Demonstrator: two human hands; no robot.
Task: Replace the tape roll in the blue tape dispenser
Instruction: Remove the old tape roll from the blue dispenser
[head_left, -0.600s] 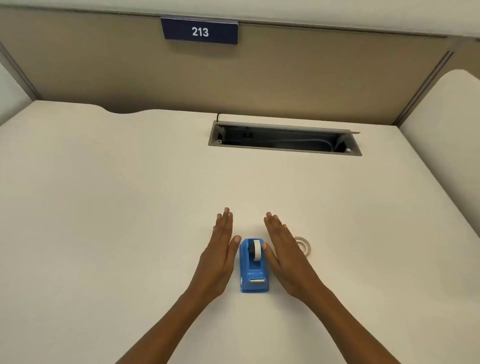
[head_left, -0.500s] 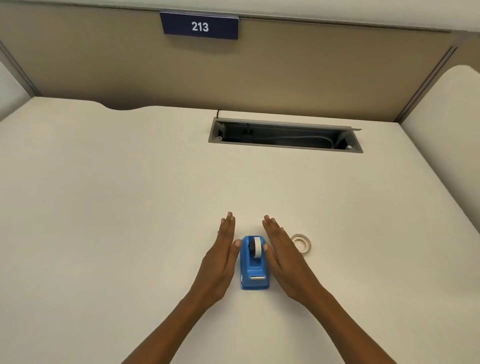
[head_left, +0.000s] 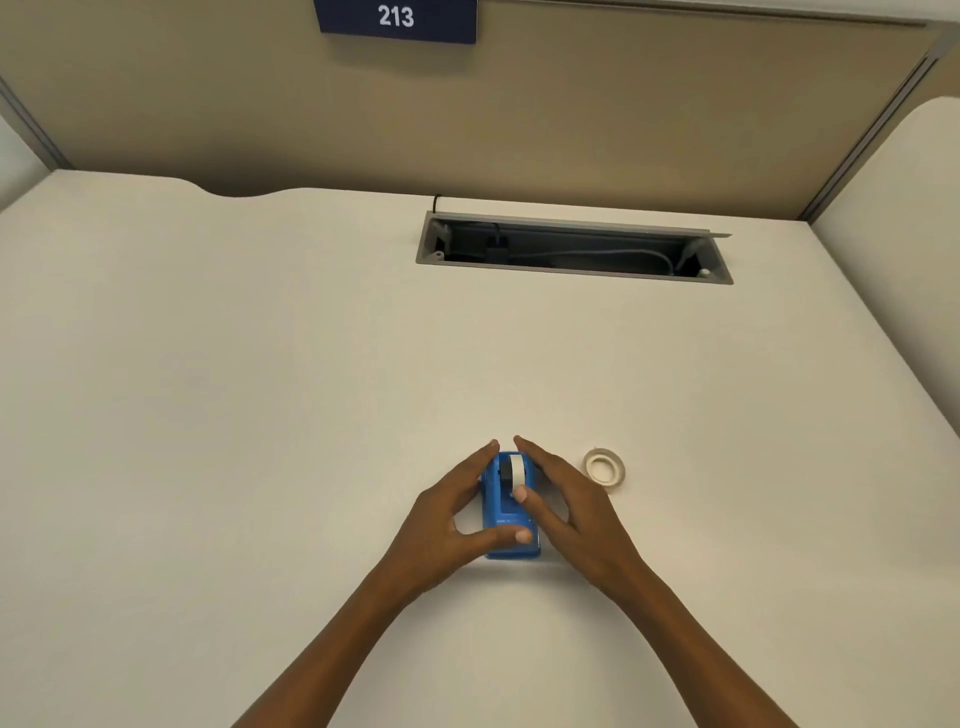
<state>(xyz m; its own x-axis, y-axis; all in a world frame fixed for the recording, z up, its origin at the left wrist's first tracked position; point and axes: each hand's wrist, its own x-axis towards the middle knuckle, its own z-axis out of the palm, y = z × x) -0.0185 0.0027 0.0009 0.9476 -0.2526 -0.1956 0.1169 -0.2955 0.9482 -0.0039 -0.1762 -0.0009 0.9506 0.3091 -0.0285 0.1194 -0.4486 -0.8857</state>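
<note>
Recessed cable tray at far side of counter, lid tipped open: holds a dark plug at its left end and a grey cable running to the right. Grey metal rim, dark interior; the rest of its contents are too dim to tell.

Blue tape dispenser sits on the counter near the front edge, centre of view, long axis pointing away from the person. It carries a white tape roll standing on edge in the far half of its body, beside a dark hub. Body glossy blue plastic, near end partly covered by a thumb.

Left hand grips the dispenser: fingers along its left side, thumb laid across the near end. Right hand is cupped around the right side, fingers reaching past the far end, thumb tip resting on top just in front of the mounted roll.

Spare tape roll lies flat on the counter, just right of the right hand, apart from it. Pale, whitish, with an open centre.

Dark sign on the partition behind reads 213.
</note>
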